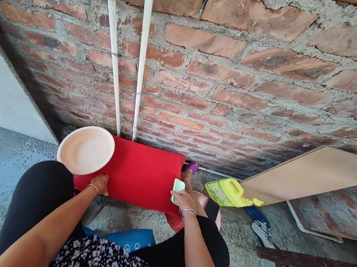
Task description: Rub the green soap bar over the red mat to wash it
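Left hand (pixel 99 183) on cloth (pixel 144 174) edge, right hand (pixel 187 200) gripping block (pixel 179 186) (brush?)

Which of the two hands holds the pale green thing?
The right hand, wearing a silvery bracelet, holds the pale green thing; the left hand, wearing a golden bracelet, touches the red cloth instead.

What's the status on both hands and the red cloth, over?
Left hand at cloth's near edge, grip unclear. Right hand holding green item by its right end. Cloth spread mostly flat. Basin overlaps its left end in view.
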Action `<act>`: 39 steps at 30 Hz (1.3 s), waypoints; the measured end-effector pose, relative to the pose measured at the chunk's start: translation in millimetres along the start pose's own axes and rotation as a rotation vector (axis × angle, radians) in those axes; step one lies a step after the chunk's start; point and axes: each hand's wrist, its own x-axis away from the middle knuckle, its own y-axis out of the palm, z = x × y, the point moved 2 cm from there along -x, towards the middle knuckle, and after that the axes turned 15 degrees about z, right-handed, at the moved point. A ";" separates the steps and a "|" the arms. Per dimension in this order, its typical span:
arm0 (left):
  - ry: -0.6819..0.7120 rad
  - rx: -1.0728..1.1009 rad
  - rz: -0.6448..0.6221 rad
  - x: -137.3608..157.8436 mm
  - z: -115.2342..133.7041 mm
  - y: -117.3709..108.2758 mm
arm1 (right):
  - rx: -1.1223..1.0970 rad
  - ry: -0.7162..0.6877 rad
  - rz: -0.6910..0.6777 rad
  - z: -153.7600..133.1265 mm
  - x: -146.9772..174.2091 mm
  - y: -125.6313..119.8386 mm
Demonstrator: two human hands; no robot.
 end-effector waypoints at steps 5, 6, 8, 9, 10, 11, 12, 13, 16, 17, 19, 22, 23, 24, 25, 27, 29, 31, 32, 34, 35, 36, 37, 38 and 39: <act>0.001 0.002 0.003 0.4 -1.0 0.9 | -0.028 -0.008 -0.075 -13.3 10.4 -5.8; 0.001 0.005 0.004 0.9 -1.2 1.0 | -0.001 0.025 -0.089 -14.3 12.1 -8.2; 0.000 0.011 0.014 2.5 -1.5 0.6 | 0.055 0.073 -0.107 -16.2 15.2 -14.3; -0.001 0.014 0.022 3.7 -1.6 0.1 | 0.083 0.084 -0.107 -17.5 16.7 -17.9; -0.004 0.018 0.030 5.1 -1.7 -0.5 | 0.111 0.093 -0.099 -19.4 18.3 -21.7; -0.008 0.021 0.039 6.9 -1.8 -1.4 | 0.130 0.099 -0.090 -22.2 20.0 -25.2; -0.010 0.025 0.049 8.8 -1.7 -2.4 | 0.135 0.098 -0.081 -26.2 22.1 -27.9; -0.009 0.030 0.059 10.9 -1.6 -3.4 | 0.122 0.088 -0.076 -31.9 24.5 -29.6; -0.007 0.051 0.086 16.3 -1.3 -5.4 | 0.049 0.013 -0.044 -60.4 36.3 -26.3; -0.005 0.059 0.092 17.6 -1.5 -5.5 | 0.034 -0.031 -0.025 -73.8 42.0 -22.2; 0.002 0.065 0.097 19.4 -2.9 -5.2 | 0.025 -0.137 0.001 -105.7 56.4 -9.8; 0.028 0.071 0.072 20.9 -10.0 -5.3 | 0.010 -0.329 -0.007 -160.4 83.1 15.9; 0.034 0.080 0.053 21.5 -14.2 -5.7 | 0.004 -0.391 -0.015 -178.7 92.3 24.9; 0.038 0.088 0.035 22.2 -19.2 -6.3 | -0.002 -0.447 -0.022 -196.1 101.4 33.7; 0.040 0.094 0.023 22.9 -25.1 -7.1 | -0.007 -0.495 -0.031 -212.2 109.9 41.9; 0.022 0.090 0.017 24.7 -38.3 -8.9 | -0.003 -0.578 -0.064 -238.3 124.3 55.4; -0.018 0.074 0.024 26.2 -51.9 -10.2 | 0.025 -0.637 -0.105 -252.8 132.5 63.0; -0.068 0.071 0.020 26.9 -64.1 -10.6 | 0.064 -0.634 -0.125 -252.1 131.9 63.4; -0.088 0.076 0.018 26.8 -69.3 -10.6 | 0.081 -0.601 -0.122 -245.5 128.1 60.8; -0.121 0.094 0.023 25.8 -77.9 -10.3 | 0.106 -0.487 -0.104 -221.7 115.6 51.4; -0.137 0.105 0.026 25.0 -81.3 -10.0 | 0.118 -0.417 -0.092 -206.1 108.0 45.3; -0.150 0.117 0.029 24.1 -84.1 -9.5 | 0.129 -0.344 -0.082 -189.6 100.2 38.9; -0.159 0.129 0.031 23.2 -86.3 -9.0 | 0.141 -0.272 -0.078 -173.5 93.0 32.6; -0.164 0.141 0.033 22.3 -87.9 -8.5 | 0.150 -0.207 -0.073 -159.3 86.8 26.9; -0.165 0.151 0.037 21.5 -89.1 -8.0 | 0.154 -0.157 -0.065 -148.5 82.1 22.3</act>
